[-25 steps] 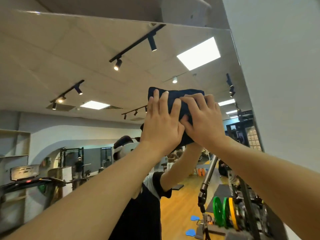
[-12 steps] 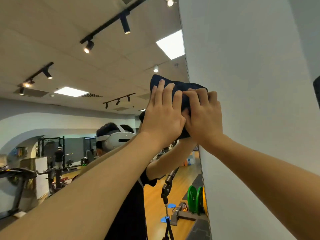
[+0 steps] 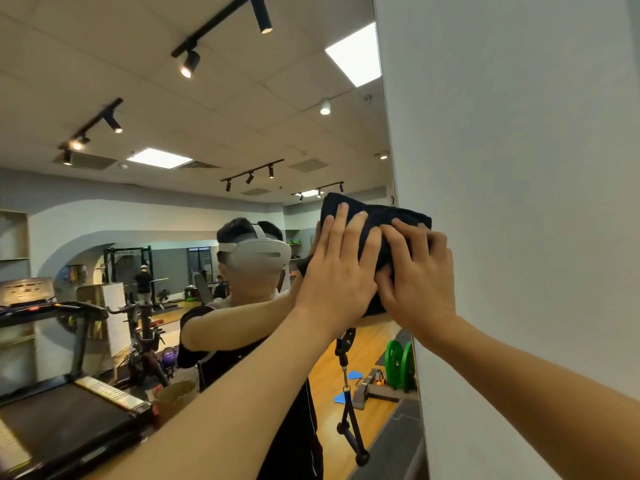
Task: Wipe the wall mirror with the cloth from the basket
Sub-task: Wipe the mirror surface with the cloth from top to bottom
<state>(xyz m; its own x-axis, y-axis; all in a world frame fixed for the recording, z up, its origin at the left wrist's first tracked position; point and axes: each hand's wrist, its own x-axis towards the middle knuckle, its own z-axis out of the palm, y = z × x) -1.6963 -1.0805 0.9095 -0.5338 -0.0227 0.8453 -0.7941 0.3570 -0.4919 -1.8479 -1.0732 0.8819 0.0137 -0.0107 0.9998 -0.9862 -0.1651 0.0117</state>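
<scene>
A large wall mirror [image 3: 145, 209] fills the left and middle of the head view; its right edge meets a white wall. A dark navy cloth [image 3: 372, 216] is pressed flat against the glass right at that edge, at about head height. My left hand [image 3: 341, 268] lies flat on the cloth's left half with its fingers spread upward. My right hand [image 3: 417, 275] presses the right half, partly overlapping the wall edge. Most of the cloth is hidden under both hands. The basket is not in direct view.
The white wall [image 3: 519, 202] stands close on the right. The mirror reflects a gym: a treadmill [image 3: 59, 403], an exercise bike, green weight plates [image 3: 398, 363], a hanging cable handle [image 3: 348, 393], a woven basket [image 3: 175, 398] and a person wearing a headset.
Both hands slid the cloth down the mirror's right edge from near the top corner to head height. The view has tilted downward with them.
</scene>
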